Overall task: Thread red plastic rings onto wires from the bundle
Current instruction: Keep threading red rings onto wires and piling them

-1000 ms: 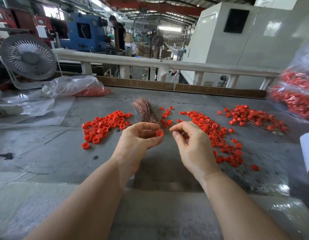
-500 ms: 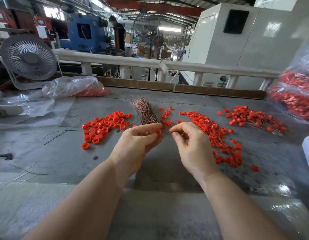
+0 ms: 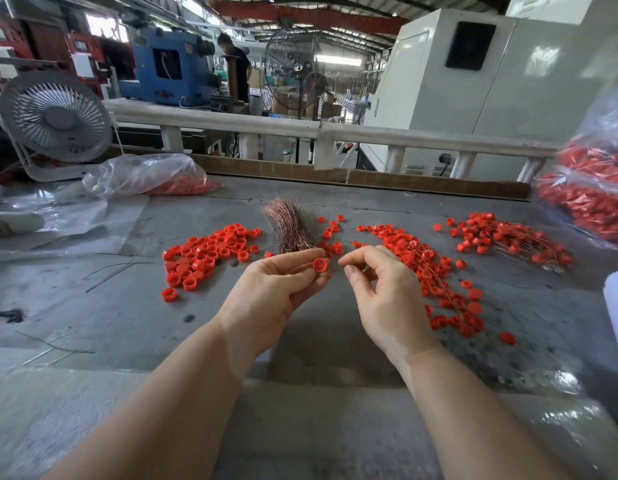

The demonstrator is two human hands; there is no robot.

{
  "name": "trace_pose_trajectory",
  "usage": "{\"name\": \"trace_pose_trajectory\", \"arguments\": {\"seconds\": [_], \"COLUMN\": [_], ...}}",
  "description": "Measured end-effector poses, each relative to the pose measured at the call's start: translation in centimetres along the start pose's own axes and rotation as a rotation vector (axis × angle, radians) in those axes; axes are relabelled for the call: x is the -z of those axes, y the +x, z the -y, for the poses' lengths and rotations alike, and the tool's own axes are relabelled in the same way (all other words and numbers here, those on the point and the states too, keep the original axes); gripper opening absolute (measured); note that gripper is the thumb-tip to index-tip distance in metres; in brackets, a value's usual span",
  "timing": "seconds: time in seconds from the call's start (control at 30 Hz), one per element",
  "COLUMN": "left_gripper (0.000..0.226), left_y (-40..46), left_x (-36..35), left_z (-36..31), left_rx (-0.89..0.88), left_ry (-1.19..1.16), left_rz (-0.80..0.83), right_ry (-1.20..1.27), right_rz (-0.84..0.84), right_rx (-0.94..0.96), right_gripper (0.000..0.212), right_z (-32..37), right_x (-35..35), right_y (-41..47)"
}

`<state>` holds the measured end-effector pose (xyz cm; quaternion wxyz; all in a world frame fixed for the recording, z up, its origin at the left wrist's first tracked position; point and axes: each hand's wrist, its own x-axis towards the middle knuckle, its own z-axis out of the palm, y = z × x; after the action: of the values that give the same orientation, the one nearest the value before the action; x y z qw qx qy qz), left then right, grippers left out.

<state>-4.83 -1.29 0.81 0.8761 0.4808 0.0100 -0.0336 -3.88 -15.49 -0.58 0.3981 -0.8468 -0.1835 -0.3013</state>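
My left hand point(image 3: 276, 289) has turned the red ring point(image 3: 320, 264), pinched at its fingertips, open side toward my right hand point(image 3: 380, 289), whose thumb and forefinger pinch together, presumably on a wire I can't see; threading looks next.

No readable text, label, brand or number on anything in view

The wire bundle point(image 3: 293, 226) has its near end hidden behind the left hand point(image 3: 276, 292). The bag of red rings point(image 3: 591, 202) is cut by the right edge and blurred.
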Motion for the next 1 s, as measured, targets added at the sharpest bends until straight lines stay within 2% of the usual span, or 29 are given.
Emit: {"name": "trace_pose_trajectory", "arguments": {"seconds": [0.5,0.63,1.0], "left_gripper": [0.019,0.014,0.02], "left_y": [0.25,0.29,0.15], "left_x": [0.3,0.3,0.07], "left_z": [0.15,0.05,-0.2], "left_rx": [0.004,0.035,0.129], "left_ry": [-0.01,-0.076,-0.234], "left_rz": [0.029,0.031,0.011], "right_ry": [0.002,0.014,0.057], "right_rz": [-0.005,-0.007,-0.018], "right_rx": [0.008,0.01,0.049], "right_gripper": [0.011,0.012,0.011], "right_z": [-0.15,-0.16,0.06], "right_x": [-0.19,-0.19,-0.01], "right_y": [-0.04,0.0,0.08]}}
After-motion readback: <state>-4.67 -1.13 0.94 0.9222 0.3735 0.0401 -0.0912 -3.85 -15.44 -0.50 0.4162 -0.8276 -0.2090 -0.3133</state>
